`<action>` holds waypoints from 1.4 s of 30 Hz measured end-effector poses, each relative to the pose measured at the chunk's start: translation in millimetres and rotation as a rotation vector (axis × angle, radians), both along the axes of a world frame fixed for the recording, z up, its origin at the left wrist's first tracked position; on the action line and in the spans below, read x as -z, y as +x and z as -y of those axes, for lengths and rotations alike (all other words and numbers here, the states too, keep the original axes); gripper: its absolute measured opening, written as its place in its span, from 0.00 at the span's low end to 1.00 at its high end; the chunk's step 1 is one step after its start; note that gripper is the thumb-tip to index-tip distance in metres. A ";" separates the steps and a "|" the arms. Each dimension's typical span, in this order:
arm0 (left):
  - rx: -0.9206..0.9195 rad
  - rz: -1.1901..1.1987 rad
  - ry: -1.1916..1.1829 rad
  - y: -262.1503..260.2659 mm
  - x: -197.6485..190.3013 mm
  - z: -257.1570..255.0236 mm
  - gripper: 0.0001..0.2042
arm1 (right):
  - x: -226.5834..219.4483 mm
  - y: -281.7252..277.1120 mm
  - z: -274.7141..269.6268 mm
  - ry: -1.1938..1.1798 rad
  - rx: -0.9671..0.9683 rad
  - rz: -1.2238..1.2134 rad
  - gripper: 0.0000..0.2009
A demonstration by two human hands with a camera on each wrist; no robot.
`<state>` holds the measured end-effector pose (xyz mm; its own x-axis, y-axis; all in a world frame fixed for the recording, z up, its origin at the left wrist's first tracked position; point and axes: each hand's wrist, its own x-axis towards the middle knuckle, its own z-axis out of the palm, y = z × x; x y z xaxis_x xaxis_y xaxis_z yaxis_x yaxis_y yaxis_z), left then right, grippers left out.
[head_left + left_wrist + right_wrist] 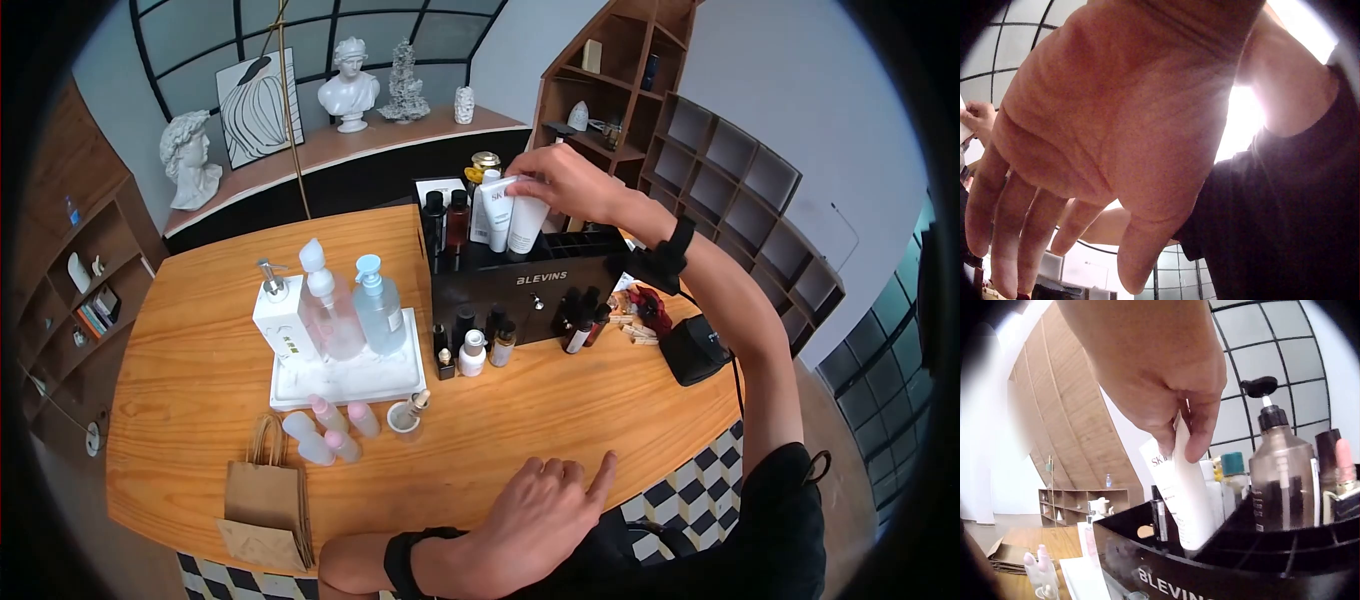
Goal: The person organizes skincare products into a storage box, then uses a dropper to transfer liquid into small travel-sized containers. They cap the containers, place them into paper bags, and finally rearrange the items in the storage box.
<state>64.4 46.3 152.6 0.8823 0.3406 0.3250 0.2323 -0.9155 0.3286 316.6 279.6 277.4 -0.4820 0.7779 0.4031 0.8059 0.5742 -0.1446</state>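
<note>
My right hand pinches the flat top end of a white squeeze tube between thumb and fingers. The tube leans upright in the front part of a black cosmetics organizer lettered BLEVINS. Right beside it stands a second white tube with red SK lettering, its upper corner close to my fingertips. My left hand hovers over the near table edge, holding nothing. In the left wrist view, the palm of that hand shows with the fingers loosely extended.
Left of the organizer, a white tray bears pump bottles. Small bottles stand before the organizer. Pink-capped bottles and brown paper bags lie nearer me. A black pouch sits at the right edge.
</note>
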 end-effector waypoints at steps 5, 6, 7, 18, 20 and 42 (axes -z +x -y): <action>-0.010 0.012 0.056 0.0 2.3 -0.7 0.30 | 10.8 14.0 -17.2 -0.060 -0.017 -0.040 0.15; -0.009 0.013 0.053 0.2 3.3 -0.4 0.30 | 11.0 15.8 -19.1 -0.063 -0.017 -0.038 0.15; -0.015 0.021 0.063 0.2 4.1 -0.5 0.30 | 10.5 17.0 -21.0 -0.045 -0.034 -0.006 0.15; 0.051 -0.107 0.111 12.1 12.3 -5.5 0.33 | 13.6 22.7 -34.2 0.092 -0.116 0.038 0.14; 0.068 -0.117 0.107 10.3 9.4 -8.1 0.34 | 14.6 20.8 -36.9 0.050 -0.123 -0.046 0.13; 0.069 -0.091 0.121 9.5 12.1 -4.4 0.34 | 26.0 8.9 -31.7 -0.064 0.115 -0.123 0.20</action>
<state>74.0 50.7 140.5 0.9299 0.2411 0.2777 0.1911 -0.9619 0.1953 325.5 311.3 251.4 -0.3383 0.8512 0.4013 0.8397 0.4655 -0.2797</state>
